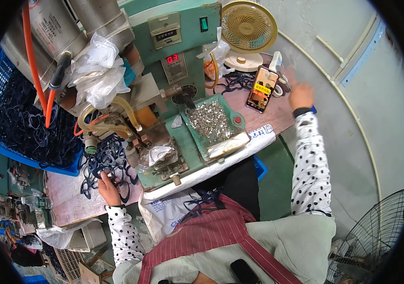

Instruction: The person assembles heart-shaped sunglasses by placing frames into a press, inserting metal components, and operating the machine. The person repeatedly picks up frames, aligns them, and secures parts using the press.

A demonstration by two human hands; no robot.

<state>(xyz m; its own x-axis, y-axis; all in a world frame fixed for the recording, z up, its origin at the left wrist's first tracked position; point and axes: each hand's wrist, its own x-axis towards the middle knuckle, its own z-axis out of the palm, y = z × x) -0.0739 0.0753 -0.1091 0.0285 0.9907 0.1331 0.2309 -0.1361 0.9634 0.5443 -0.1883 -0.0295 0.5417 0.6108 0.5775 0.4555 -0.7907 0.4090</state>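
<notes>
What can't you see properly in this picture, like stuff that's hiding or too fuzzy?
- Head view: right hand is motion-blurred near the phone; its fingers are unclear.
- Left hand: its fingertips sit among the dark rubber loops, which hide its grip.
- Small metal pieces in the green tray are too tiny to tell apart.

Right hand [301, 93] motion-blurred; its fingers cannot be told apart.

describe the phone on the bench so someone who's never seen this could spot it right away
Start at the green machine in the middle of the bench and look right, below the small cream desk fan. The phone lies flat on the reddish benchtop, just left of the right hand. It is the only lit screen there, glowing orange and yellow beside dark loops and rolls of tape.
</notes>
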